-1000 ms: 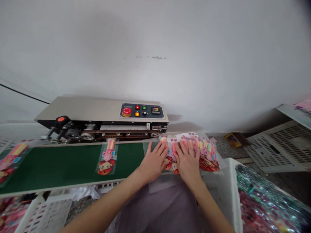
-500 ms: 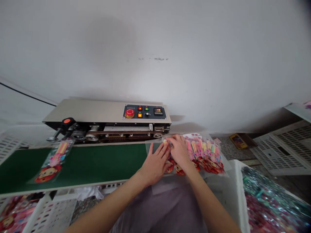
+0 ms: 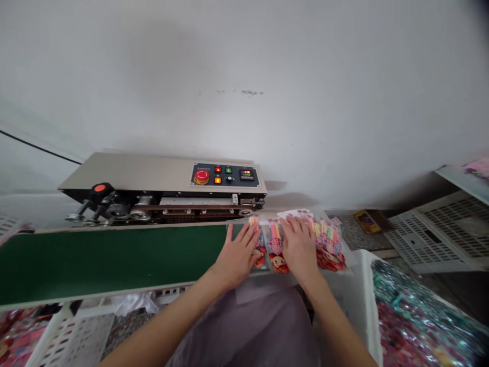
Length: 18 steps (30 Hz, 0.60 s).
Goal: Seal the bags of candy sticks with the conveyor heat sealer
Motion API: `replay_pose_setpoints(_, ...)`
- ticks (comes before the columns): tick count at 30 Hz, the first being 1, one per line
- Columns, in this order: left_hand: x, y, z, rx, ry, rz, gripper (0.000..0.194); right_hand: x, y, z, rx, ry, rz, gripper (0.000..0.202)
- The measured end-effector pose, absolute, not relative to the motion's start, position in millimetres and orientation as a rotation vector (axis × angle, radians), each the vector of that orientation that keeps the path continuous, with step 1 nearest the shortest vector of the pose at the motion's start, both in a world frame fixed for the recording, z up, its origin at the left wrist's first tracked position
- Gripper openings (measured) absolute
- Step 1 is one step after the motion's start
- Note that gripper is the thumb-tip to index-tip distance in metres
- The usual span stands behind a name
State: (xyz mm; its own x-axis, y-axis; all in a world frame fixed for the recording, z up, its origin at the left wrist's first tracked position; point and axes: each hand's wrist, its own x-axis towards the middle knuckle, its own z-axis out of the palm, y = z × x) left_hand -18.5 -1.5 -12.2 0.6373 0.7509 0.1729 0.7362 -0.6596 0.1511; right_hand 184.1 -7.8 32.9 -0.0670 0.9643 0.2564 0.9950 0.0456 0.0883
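My left hand [image 3: 236, 257] lies with spread fingers over a clear packet [image 3: 260, 259] at the right end of the green conveyor belt [image 3: 153, 260]. Part of a red-haired cartoon figure and pastel sticks show beside its fingers. Just right of it rests another clear packet [image 3: 278, 261] with the same kind of contents. My right hand [image 3: 300, 250] is laid flat, fingers extended, over the overlapping packets; its palm hides some of them. More packets [image 3: 331, 250] are fanned out to its right. Behind the belt stands a band sealing machine [image 3: 160, 176] with lit buttons.
A white foam box [image 3: 369, 306] full of shiny teal and pink packets stands at lower right. White plastic crates [image 3: 439, 232] are farther right. Below the belt at left is another perforated white crate [image 3: 76, 339] beside red and pink packets. A wall rises behind.
My right hand has moved right, away from my left hand, uncovering a packet between them. The packet at the belt's left end is gone from the belt. The view has shifted slightly.
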Motion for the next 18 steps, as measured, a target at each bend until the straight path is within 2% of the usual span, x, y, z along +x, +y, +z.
replay_pose_setpoints(4,-41.9,-3.1,1.5,2.725,1.383,0.268,0.055,183.7,-31.3,20.2,-2.069,-2.198,-0.444,0.04)
replay_pose_setpoints(9,-40.2,-2.2,30.6,2.665,1.577,0.273,0.047,165.1,-27.6,17.6,-2.044,-2.189,-0.319,0.04)
replay_pose_setpoints(14,3.8,-2.8,30.0,2.702,1.21,0.287,0.05,182.5,-21.0,20.5,-1.985,-2.082,-0.318,0.039)
replay_pose_setpoints(18,18.5,-7.5,10.6,2.748,1.146,0.267,0.055,186.3,-2.0,25.3,-1.903,-2.099,-0.115,0.041)
